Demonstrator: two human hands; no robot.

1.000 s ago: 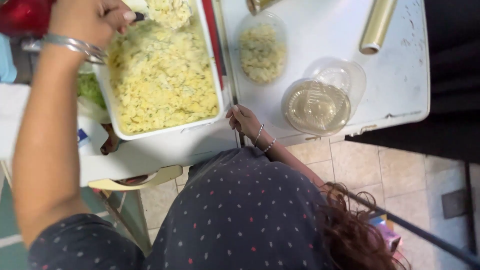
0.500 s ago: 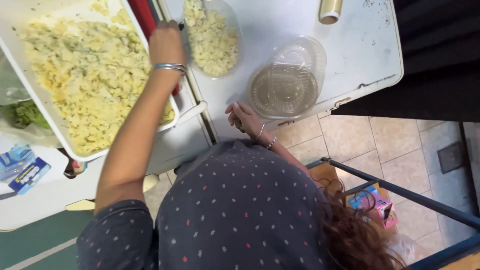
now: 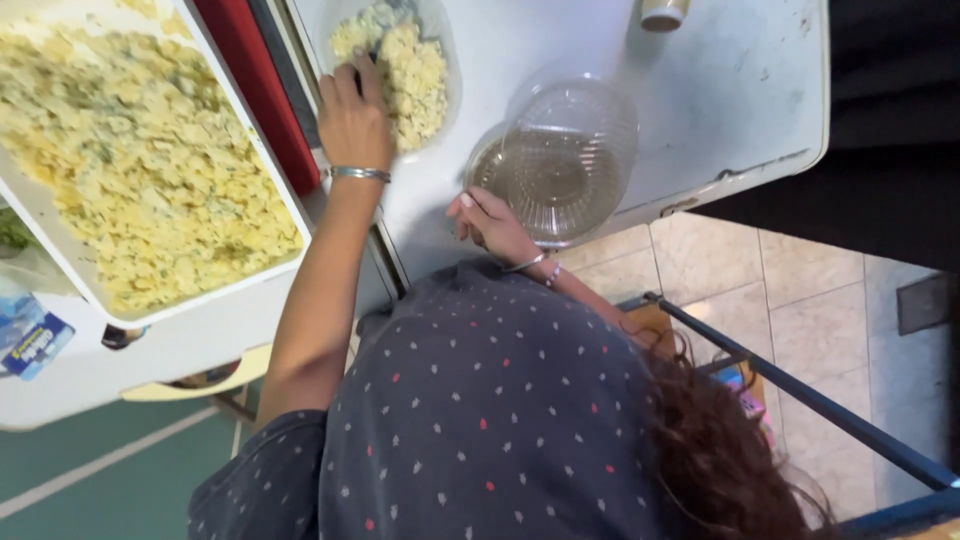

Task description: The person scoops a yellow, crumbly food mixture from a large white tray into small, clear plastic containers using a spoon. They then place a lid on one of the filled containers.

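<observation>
Head view: my left hand [image 3: 352, 110], curled round a utensil I can barely see, is over the clear container [image 3: 400, 60] at top centre, already well heaped with pasta salad. My right hand [image 3: 492, 222] rests loosely open, empty, beside the stacked empty containers [image 3: 560, 170], unfilled. The big tray [image 3: 290, 215] at upper left holds plenty.

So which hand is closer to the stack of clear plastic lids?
Right. The right hand rests on the table edge beside the clear lids; the left hand is farther off, at the small container of pasta.
</observation>
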